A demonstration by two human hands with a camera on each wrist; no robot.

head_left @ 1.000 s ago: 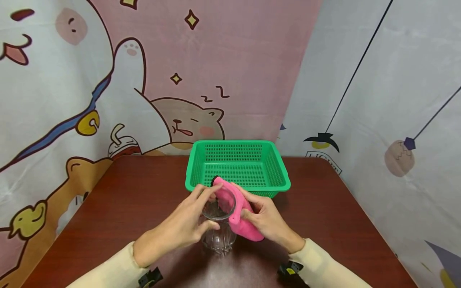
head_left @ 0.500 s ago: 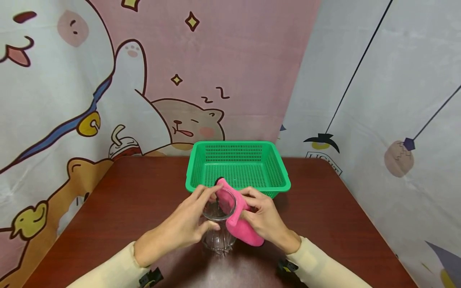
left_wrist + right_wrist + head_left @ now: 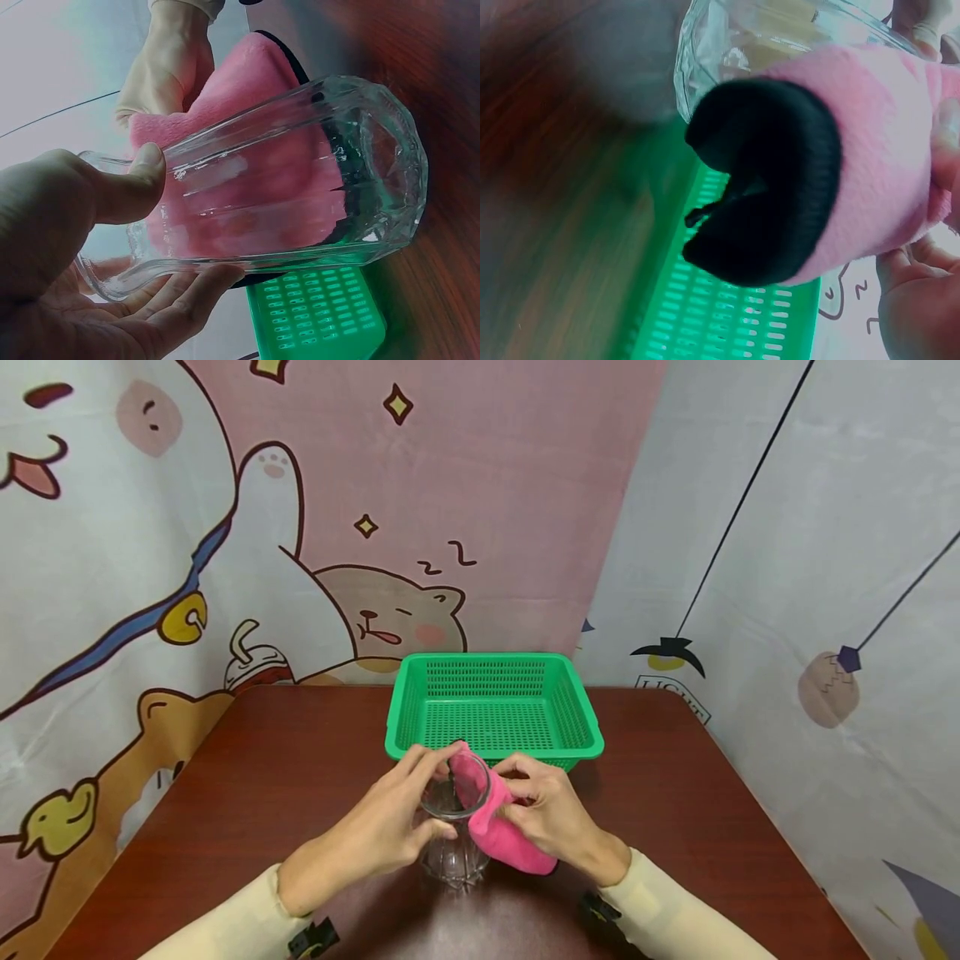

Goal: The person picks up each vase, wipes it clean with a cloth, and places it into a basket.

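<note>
A clear, faceted glass vase with a flared rim stands upright in the head view. My left hand grips it near the neck, thumb in front and fingers around the far side. Against the vase's right side lies a pink plush cloth, which my right hand pinches between thumb and curled fingers. Through the glass, the left wrist view shows the cloth spread along the far wall. A thick black edging curls at the cloth's lower end in the right wrist view.
Behind the hands, a green perforated plastic basket stands on the dark red-brown wooden table. A cartoon-printed fabric backdrop hangs around the table's back and sides.
My right hand's fingers have bunched and curled closer on the cloth. The cloth's upper corner has slid down behind the rim, and its lower end has shifted slightly. My left hand holds still.
</note>
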